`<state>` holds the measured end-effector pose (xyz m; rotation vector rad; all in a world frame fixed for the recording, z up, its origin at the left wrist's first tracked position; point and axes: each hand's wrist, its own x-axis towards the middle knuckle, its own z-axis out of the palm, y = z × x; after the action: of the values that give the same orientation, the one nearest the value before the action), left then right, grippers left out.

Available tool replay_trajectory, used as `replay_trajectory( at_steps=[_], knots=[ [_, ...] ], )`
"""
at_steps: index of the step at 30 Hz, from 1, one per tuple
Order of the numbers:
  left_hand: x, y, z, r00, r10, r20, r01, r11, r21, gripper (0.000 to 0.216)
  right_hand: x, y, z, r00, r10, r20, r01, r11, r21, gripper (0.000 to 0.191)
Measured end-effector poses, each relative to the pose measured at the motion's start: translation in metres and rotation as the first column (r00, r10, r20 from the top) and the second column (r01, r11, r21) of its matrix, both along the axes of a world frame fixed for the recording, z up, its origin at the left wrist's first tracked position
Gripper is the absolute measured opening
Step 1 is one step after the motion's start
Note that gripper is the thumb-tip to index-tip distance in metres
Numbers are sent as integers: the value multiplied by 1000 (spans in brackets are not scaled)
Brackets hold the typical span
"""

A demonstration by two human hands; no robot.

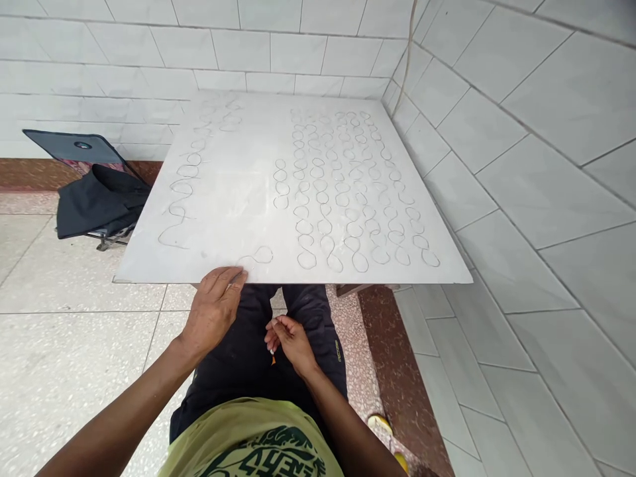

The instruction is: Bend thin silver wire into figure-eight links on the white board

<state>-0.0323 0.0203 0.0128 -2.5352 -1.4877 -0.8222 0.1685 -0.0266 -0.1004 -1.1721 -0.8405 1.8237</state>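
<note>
Currently pinching a slim dark item (235, 278) in the left hand (216, 305), at the near edge of a flat white table (248, 142), just beside a thin grey looped line (255, 257); meanwhile clasping a small white-and-orange object (273, 358) in the right hand (291, 342), over dark fabric trousers (318, 331).

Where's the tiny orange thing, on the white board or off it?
Off it. The tiny orange thing pokes out from the right hand, over the dark trousers, clear of the white board.
</note>
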Motion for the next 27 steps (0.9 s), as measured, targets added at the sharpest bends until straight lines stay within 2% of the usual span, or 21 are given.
replay_trajectory(
  at_steps=[6, 10, 13, 19, 24, 27],
  knots=[
    [4, -4, 0, 999, -24, -35, 26, 998, 58, 48, -18, 23, 58, 994, -52, -95, 66, 987, 149, 42],
    [8, -4, 1, 997, -57, -44, 61, 994, 95, 47, -31, 42, 78, 988, -30, -154, 59, 981, 186, 43],
    [11, -5, 2, 996, -87, -32, 89, 992, 86, 46, -36, 46, 83, 984, -28, -173, 62, 978, 198, 45],
    [19, -17, 3, 989, -142, -43, 145, 987, 76, 45, -27, 45, 80, 977, -162, -142, 185, 969, 164, 36],
    [26, -27, -1, 979, -201, -38, 202, 979, 25, 45, -14, 43, 78, 993, -103, -53, 112, 972, 209, 28],
    [32, -35, 3, 989, -126, 78, 128, 991, -26, 37, -6, 39, 82, 995, -81, 57, 60, 950, 306, 27]
  ],
)
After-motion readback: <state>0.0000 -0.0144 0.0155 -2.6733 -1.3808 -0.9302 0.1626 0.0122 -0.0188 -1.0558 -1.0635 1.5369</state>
